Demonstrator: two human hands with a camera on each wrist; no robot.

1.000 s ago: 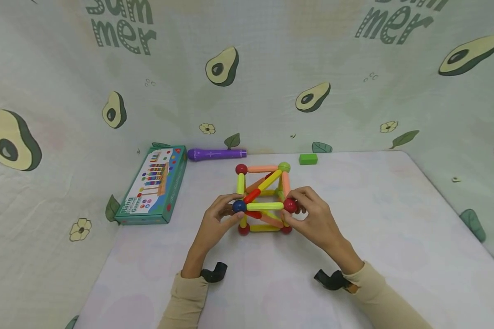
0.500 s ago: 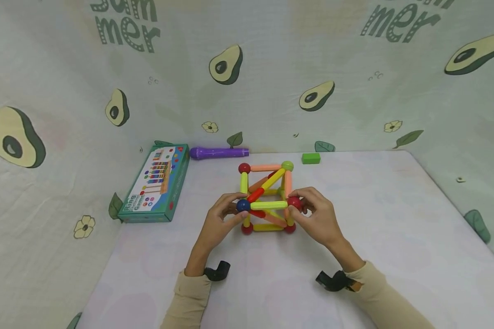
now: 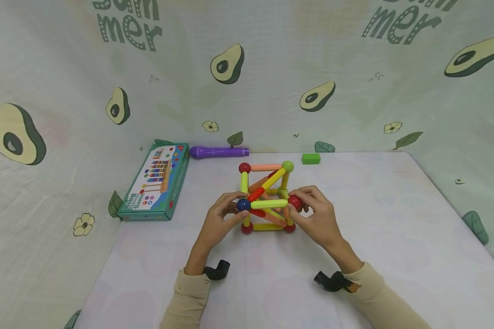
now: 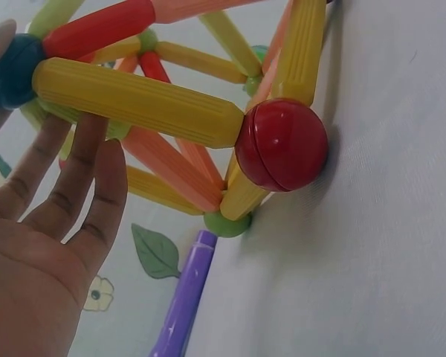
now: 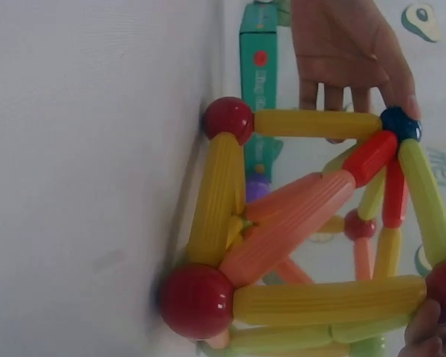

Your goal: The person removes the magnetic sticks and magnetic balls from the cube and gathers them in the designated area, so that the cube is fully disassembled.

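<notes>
A cube-like frame of ribbed magnetic rods and balls (image 3: 267, 227) stands on the table between both hands. My left hand (image 3: 216, 221) pinches the dark blue ball (image 3: 243, 204) at its upper near left corner, thumb in front and index finger above. My right hand (image 3: 322, 221) pinches the red ball (image 3: 295, 202) at the upper near right corner. A light green rod (image 3: 269, 204) spans these two balls. From the blue ball a red-and-yellow diagonal (image 3: 267, 183) rises to the light green ball (image 3: 287, 166). In the right wrist view, a yellow rod (image 5: 327, 299) runs below the pinched red ball.
A teal game box (image 3: 154, 183) lies at the left. Behind the frame are a purple toy microphone (image 3: 219, 152) and a small green block (image 3: 310, 158), near the table's back edge. An avocado-print cloth (image 3: 267, 119) hangs behind.
The salmon rod between the light green ball and the right-hand red ball no longer spans them; a salmon piece shows lower inside the frame. Both hands keep their pinch. The view has shifted slightly.
</notes>
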